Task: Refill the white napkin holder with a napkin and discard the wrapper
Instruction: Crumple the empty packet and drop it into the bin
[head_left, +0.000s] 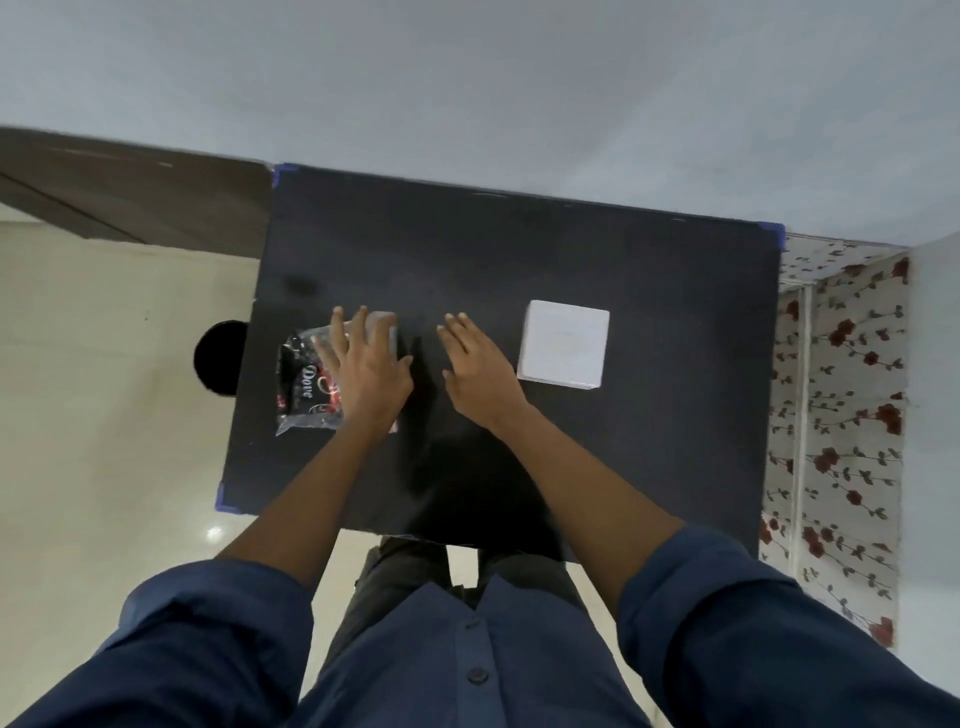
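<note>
A white square napkin holder (563, 344) sits on the black table (571, 260), right of centre. On the left lies a wrapped napkin pack (306, 382) in clear plastic with a black and red printed label. My left hand (366, 364) lies flat across the pack's right part, fingers spread, hiding that part. My right hand (475, 371) hovers or rests just left of the holder, fingers apart, with nothing in it. About a hand's width separates the two hands.
Blue tape marks the table corners (771, 231). A round black bin (221, 358) stands on the pale floor beside the table's left edge. A wall with a red flower pattern (841, 415) rises on the right. A dark door (130, 197) is at the far left.
</note>
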